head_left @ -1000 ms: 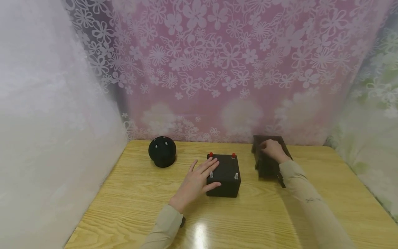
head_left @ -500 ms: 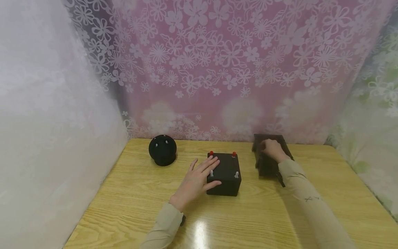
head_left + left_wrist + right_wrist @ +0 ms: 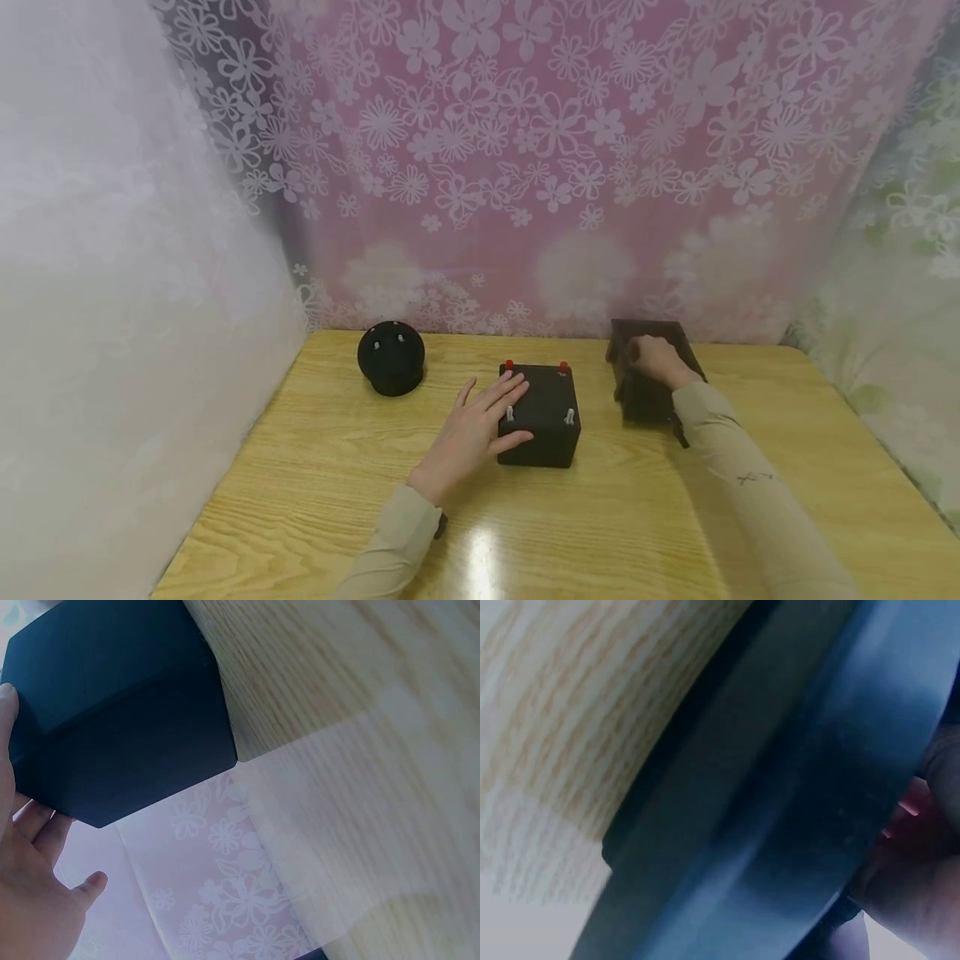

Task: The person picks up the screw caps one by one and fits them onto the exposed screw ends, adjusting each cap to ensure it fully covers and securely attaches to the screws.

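My left hand [image 3: 462,435] rests on the left side of a black box [image 3: 549,396] at the table's middle, fingers spread and straight. Two red pegs [image 3: 563,367] stand at the box's far corners, and two pale pegs [image 3: 570,416] at its near ones. In the left wrist view, fingers touch the dark box [image 3: 135,742]. At the right, my right hand [image 3: 660,362] is over a black stepped object [image 3: 647,404] with sloping edges, its fingers bent. The right wrist view shows the object's edge [image 3: 795,780] covering most of the fingertips; whether they pinch anything is hidden.
A black ball-shaped piece [image 3: 391,357] on a short base stands at the back left, with several small pale pegs on top. Everything stands on a wooden table [image 3: 337,500]. A pink flowered curtain [image 3: 480,167] hangs behind the table's far edge.
The head view has tilted slightly down, so everything sits a little higher in it. Both hands keep their places at the box and the stepped object.
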`<state>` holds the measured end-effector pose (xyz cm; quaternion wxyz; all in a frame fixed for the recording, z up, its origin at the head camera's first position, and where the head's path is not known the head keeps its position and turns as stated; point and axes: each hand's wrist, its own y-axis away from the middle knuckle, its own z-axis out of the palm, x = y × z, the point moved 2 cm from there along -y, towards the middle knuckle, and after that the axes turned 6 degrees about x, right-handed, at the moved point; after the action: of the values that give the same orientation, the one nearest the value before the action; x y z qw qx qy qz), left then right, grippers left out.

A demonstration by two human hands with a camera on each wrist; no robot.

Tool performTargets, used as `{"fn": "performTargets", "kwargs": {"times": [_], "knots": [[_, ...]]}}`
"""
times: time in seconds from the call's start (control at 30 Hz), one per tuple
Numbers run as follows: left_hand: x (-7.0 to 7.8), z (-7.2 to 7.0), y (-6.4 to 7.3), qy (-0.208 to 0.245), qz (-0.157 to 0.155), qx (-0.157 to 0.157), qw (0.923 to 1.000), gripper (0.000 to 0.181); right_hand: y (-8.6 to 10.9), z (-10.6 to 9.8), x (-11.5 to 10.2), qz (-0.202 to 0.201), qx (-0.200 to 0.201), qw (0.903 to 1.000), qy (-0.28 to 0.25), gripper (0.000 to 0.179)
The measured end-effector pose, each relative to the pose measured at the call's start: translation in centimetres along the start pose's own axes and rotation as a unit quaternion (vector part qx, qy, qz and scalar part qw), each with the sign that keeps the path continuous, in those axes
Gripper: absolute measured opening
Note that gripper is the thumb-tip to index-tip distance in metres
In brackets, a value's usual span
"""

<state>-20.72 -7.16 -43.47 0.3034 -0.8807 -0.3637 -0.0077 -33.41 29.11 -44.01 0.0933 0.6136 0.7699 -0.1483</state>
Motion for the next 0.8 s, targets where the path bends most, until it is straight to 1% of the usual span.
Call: {"fn": "performTargets", "kwargs": {"times": [0.07,0.13,0.23,0.3,0.37,0.47,0.6,0.67,0.73,0.8], "knots": [[0.0,0.0,0.0,0.001,0.000,-0.001,1.0000,0.074,0.1,-0.1,0.0,-0.008,-0.003,1.0000,-0.002,0.018],[-0.1,0.0,0.0,0.002,-0.001,-0.002,1.0000,0.074,0.2,-0.3,0.0,-0.007,-0.010,0.9998,-0.014,0.020],[-0.1,0.0,0.0,0.006,0.001,-0.002,1.0000,0.074,0.6,-0.6,0.2,0.016,-0.033,0.9979,-0.054,0.026],[-0.1,0.0,0.0,0.011,-0.001,-0.002,0.9999,0.074,0.8,-0.9,0.4,0.040,-0.051,0.9935,-0.093,0.029],[-0.1,0.0,0.0,0.015,-0.004,-0.004,0.9999,0.074,1.0,-1.2,0.6,0.065,-0.065,0.9864,-0.136,0.032],[-0.1,-0.1,-0.1,0.018,-0.008,-0.006,0.9998,0.074,1.3,-1.6,0.7,0.101,-0.072,0.9715,-0.202,0.035],[-0.1,0.0,-0.1,0.015,-0.002,0.000,0.9999,0.074,1.9,-2.0,0.3,0.145,-0.061,0.9448,-0.288,0.038],[0.0,0.0,0.0,0.015,0.001,0.005,0.9999,0.074,2.1,-2.1,0.1,0.157,-0.053,0.9331,-0.319,0.040],[0.0,0.0,0.0,0.013,0.002,0.006,0.9999,0.074,2.3,-2.3,-0.1,0.161,-0.048,0.9257,-0.339,0.042],[0.0,0.0,0.0,0.012,0.002,0.004,0.9999,0.074,2.5,-2.5,-0.2,0.159,-0.042,0.9227,-0.349,0.043]]}}
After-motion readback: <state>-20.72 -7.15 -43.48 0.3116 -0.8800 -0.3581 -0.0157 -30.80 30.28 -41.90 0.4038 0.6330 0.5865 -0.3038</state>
